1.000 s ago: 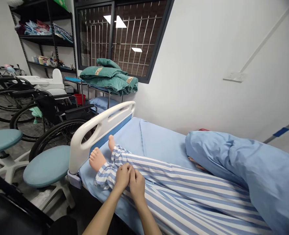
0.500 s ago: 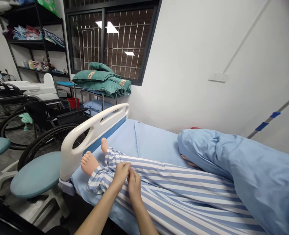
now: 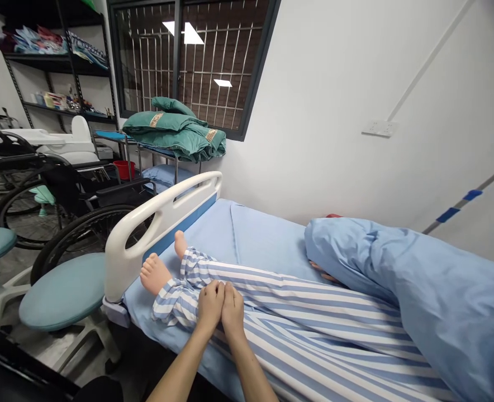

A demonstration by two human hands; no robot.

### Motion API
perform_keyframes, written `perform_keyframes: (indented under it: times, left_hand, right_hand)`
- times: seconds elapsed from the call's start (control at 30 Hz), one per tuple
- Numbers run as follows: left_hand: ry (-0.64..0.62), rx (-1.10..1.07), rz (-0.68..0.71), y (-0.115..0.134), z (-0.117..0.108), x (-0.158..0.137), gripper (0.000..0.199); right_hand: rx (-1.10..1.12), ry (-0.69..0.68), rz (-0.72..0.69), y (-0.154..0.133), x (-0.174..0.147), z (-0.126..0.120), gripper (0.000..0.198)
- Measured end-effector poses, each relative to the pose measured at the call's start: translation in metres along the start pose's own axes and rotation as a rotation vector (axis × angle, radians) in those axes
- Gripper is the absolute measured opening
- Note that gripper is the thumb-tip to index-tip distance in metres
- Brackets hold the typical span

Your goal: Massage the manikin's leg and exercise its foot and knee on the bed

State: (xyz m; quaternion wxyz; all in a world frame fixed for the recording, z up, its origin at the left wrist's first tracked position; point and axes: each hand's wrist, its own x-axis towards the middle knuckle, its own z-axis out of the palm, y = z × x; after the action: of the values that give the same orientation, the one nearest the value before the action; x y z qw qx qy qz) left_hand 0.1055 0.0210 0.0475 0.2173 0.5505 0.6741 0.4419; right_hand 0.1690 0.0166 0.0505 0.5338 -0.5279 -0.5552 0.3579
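Note:
Side by side over the lower legs of a figure in blue-and-white striped trousers [image 3: 305,318], my left hand [image 3: 210,304] and my right hand [image 3: 232,306] touch along their thumbs. Both have the fingers curled down and under. Whatever the fingertips hold, if anything, is hidden beneath the knuckles. The bare feet, one nearer [image 3: 155,273] and one farther [image 3: 180,244], look smooth like a manikin's and point up by the footboard. A light blue quilt [image 3: 364,262] covers the upper legs and body at the right, with some fingers [image 3: 322,272] showing under its edge.
The bed's white footboard [image 3: 140,215] stands left of the feet. Beyond it are a round teal stool [image 3: 62,290], a wheelchair [image 3: 91,223] and a stack of folded green bedding [image 3: 180,131]. The light blue sheet [image 3: 255,231] runs along the wall.
My hands have gone from a pinch with fingertips meeting to lying side by side, knuckles up and fingers curled down. The view has tilted slightly downward.

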Motion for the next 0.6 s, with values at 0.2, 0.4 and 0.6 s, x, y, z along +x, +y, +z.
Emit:
perform_keyframes:
  times: [0.2,0.4,0.6]
  left_hand:
    - [-0.024,0.034,0.004,0.001,-0.001,-0.001,0.03]
    - [-0.064,0.053,0.03,-0.001,0.0,-0.004,0.036]
    - [-0.04,0.068,0.072,-0.007,0.004,-0.004,0.031]
  right_hand:
    - [-0.135,-0.225,-0.094,-0.018,0.011,-0.022,0.04]
    - [-0.236,-0.2,-0.169,-0.021,0.008,-0.028,0.04]
    - [-0.276,-0.104,-0.107,0.006,-0.003,-0.02,0.043]
